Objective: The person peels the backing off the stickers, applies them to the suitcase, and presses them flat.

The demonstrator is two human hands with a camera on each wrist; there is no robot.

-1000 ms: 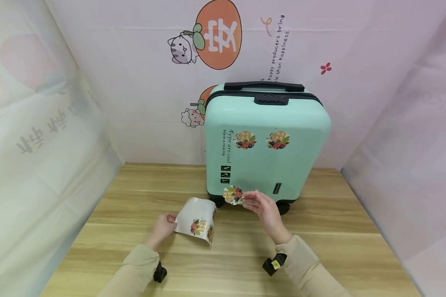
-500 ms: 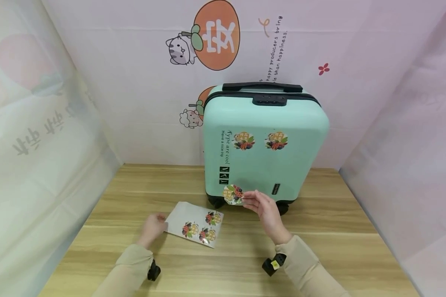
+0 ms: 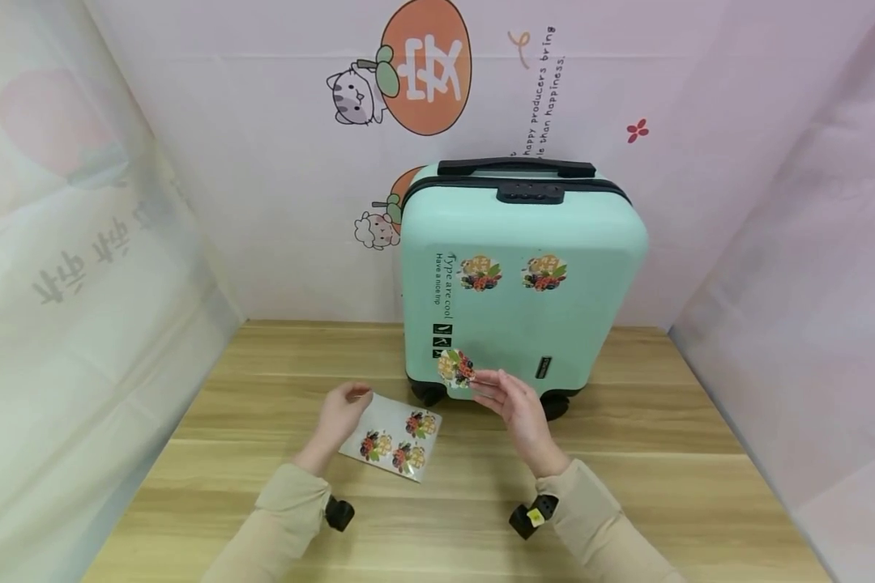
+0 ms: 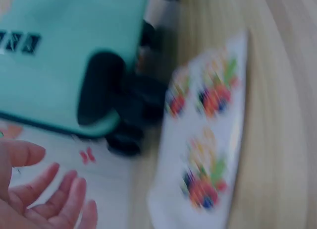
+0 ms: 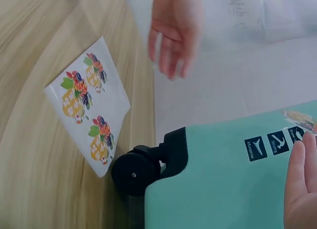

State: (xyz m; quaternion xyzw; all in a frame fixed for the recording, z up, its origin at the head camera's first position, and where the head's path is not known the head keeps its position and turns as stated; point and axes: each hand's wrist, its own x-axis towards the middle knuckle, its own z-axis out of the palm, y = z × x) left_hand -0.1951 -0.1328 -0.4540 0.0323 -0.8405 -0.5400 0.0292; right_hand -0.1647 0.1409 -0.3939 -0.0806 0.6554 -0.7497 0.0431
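My right hand (image 3: 519,413) pinches a round fruit-print sticker (image 3: 454,367) by its right edge, before the lower left of a mint-green suitcase (image 3: 503,332). In the right wrist view, the sticker (image 5: 297,119) is partly cut off at the frame's edge, above my fingers. Over the upper left corner of a white sticker sheet (image 3: 391,414) hovers my left hand (image 3: 339,417), holding nothing. The left wrist view shows that hand (image 4: 49,201) with spread, loosely bent fingers, apart from the sheet. Three fruit stickers show on the sheet, which lies on the table.
Two matching stickers, left (image 3: 480,274) and right (image 3: 544,273), are on the suitcase's upper front. Black wheels (image 3: 428,393) sit under it on the wooden table (image 3: 591,502). A printed cloth (image 3: 262,162) hangs behind, with pale cloth at both sides.
My left hand has laid the sheet, earlier lifted and bent, flat on the table, let go and moved up and right toward the suitcase. My right hand has raised the sticker slightly.
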